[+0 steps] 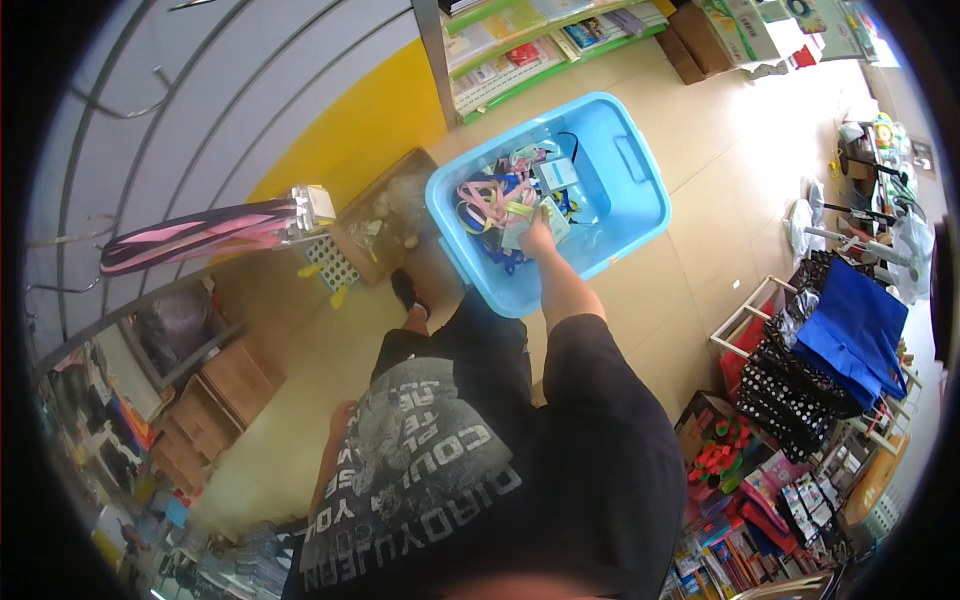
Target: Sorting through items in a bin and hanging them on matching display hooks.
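A light blue plastic tub (637,202) stands in front of me, with a tangle of pink, yellow and blue lanyards (491,202) and white card packets (556,174) in it. My right hand (538,229) reaches into the tub, its fingers on a yellow-green strap (522,208) above a pale card; the finger closure is partly hidden. My left arm hangs at my side, and the left hand (343,412) shows only in part beside my shirt. To the left, pink and black lanyards (217,232) hang from a hook on the slatted wall.
An open cardboard box (360,255) holding clear plastic bags stands left of the tub. Green-edged shelves (517,75) rise beyond it. A rack with a blue bag (851,330) and dotted bags is at right. Brown cartons (244,379) lie at left. My foot (409,291) is near the box.
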`<state>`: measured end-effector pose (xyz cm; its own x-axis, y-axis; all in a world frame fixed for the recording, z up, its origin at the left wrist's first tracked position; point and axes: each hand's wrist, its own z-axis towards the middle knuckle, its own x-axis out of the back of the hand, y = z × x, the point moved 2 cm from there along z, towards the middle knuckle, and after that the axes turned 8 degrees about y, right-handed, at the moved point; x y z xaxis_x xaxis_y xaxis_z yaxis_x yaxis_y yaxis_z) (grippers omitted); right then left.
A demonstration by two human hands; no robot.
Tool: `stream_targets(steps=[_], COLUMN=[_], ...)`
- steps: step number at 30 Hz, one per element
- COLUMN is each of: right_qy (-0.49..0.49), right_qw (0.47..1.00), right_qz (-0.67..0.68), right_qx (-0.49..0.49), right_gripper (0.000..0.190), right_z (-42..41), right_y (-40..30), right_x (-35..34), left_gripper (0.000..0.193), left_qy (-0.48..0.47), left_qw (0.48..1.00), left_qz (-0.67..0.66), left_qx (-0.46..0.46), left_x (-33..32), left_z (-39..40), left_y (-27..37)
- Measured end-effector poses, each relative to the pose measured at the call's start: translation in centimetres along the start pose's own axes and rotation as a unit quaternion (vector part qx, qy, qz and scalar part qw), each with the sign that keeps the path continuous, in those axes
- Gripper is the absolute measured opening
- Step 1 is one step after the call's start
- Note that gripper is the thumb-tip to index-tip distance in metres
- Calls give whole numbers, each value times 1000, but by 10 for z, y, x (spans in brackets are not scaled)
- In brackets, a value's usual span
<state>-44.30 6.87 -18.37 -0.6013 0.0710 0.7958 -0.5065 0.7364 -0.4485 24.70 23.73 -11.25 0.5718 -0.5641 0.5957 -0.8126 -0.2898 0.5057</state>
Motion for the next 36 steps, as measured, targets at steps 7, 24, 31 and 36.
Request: stream_targets(steps=[7,24,31,36], right_qy=[40,-22,55,268], right_qw=[997,992,989,954], right_qz=[-25,-47,-48,113], right_qx=[-57,-111,-127,-67], right_gripper=[82,79,85,71], right_z=[10,44,6,-43], right_y=[-18,-54,-64,-44], right_x=[41,-5,17,63], left_gripper=[31,29,32,31], left_qy=[-13,9,-57,-25], left_qw=[995,984,993,994], left_qz=[-15,-106,-26,-89], left_qx=[100,145,103,66], left_x=[27,32,47,50], left_z=[-17,6,24,72], left_y=[145,118,102,57])
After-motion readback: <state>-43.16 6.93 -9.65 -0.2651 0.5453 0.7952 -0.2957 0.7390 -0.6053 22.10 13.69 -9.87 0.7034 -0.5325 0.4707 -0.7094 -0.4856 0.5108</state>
